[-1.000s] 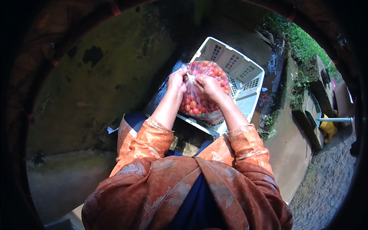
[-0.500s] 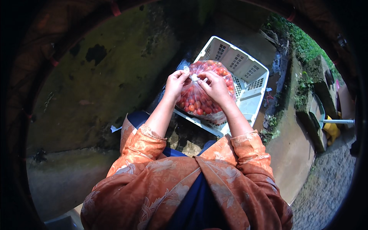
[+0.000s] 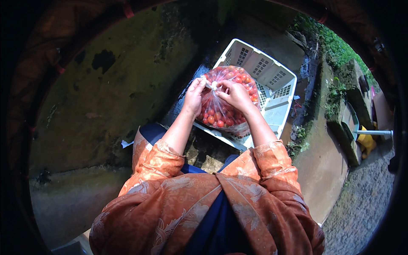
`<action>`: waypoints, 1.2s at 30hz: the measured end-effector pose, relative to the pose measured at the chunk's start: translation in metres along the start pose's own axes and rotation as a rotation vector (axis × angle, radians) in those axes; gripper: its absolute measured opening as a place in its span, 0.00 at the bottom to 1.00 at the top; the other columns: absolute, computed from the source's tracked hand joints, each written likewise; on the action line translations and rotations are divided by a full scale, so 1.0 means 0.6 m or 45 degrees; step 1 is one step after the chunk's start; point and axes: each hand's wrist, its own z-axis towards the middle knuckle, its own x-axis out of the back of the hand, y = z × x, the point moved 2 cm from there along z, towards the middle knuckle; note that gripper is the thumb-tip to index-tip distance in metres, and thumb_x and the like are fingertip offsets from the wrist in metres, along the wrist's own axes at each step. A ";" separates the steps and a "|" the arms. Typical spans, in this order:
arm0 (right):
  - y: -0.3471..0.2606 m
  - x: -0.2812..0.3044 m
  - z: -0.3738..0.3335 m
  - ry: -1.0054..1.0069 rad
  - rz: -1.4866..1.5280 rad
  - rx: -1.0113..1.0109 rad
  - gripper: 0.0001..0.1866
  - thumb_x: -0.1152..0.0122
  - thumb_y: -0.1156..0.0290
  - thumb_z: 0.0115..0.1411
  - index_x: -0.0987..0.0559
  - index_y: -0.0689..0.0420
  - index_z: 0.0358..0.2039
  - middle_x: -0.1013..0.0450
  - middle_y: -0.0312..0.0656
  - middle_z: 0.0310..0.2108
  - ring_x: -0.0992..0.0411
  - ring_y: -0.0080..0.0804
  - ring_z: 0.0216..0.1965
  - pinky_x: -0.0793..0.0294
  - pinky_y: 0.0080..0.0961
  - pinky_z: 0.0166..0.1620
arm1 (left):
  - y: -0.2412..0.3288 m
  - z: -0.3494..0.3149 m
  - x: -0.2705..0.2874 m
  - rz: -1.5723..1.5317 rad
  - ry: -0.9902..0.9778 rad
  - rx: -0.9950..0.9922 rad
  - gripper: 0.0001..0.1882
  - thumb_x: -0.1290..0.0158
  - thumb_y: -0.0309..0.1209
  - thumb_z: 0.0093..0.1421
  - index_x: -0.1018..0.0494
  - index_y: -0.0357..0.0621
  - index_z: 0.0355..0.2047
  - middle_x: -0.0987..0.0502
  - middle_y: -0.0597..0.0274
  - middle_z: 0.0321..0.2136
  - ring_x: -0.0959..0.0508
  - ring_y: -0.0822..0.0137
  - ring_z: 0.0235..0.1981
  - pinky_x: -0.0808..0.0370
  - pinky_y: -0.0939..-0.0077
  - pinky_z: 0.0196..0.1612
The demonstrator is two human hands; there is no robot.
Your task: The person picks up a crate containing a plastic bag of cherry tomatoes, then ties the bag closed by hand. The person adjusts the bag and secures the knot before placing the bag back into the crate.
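A clear plastic bag [image 3: 221,114] full of small red tomatoes rests in a white plastic crate [image 3: 278,121] in front of me. Its neck is gathered into a white twisted knot at the top. My left hand [image 3: 194,100] pinches the bag's loose white end, just left of the knot. On the other side, the fingers of my right hand [image 3: 236,98] are curled and pressed together on the plastic at the knot. Some of the fingertips are hidden behind the hands and the film.
The crate has slotted walls and sits tilted on wet, dark concrete [image 3: 140,89]. Green plants [image 3: 340,46] and concrete blocks [image 3: 345,127] line the right side. A pale blue pole [image 3: 374,133] and something yellow [image 3: 366,144] are by the blocks. White scraps lie on the ground.
Both hands stay at the bag's neck. The left fingers have shifted slightly on the loose end, and the right fingers have curled in more at the knot. The crate stays in place.
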 end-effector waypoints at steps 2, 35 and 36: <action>-0.002 -0.001 0.005 0.101 -0.154 0.198 0.11 0.39 0.66 0.48 0.23 0.58 0.31 0.25 0.45 0.26 0.26 0.41 0.28 0.27 0.32 0.34 | 0.000 -0.001 -0.003 -0.038 -0.029 -0.046 0.04 0.54 0.27 0.62 0.35 0.43 0.37 0.28 0.65 0.32 0.29 0.75 0.35 0.31 0.79 0.43; -0.012 0.040 0.011 0.611 0.012 0.277 0.09 0.36 0.70 0.49 0.22 0.60 0.28 0.27 0.41 0.28 0.27 0.31 0.29 0.28 0.26 0.33 | -0.026 -0.022 0.005 0.021 -0.034 0.291 0.14 0.50 0.20 0.56 0.33 0.41 0.44 0.26 0.64 0.37 0.25 0.72 0.39 0.28 0.80 0.44; -0.013 0.039 0.003 0.365 0.149 0.157 0.09 0.36 0.67 0.50 0.23 0.60 0.27 0.28 0.41 0.28 0.27 0.32 0.30 0.28 0.28 0.34 | -0.025 -0.020 0.010 0.002 0.007 0.297 0.14 0.50 0.20 0.56 0.33 0.42 0.44 0.26 0.63 0.37 0.25 0.71 0.39 0.28 0.79 0.44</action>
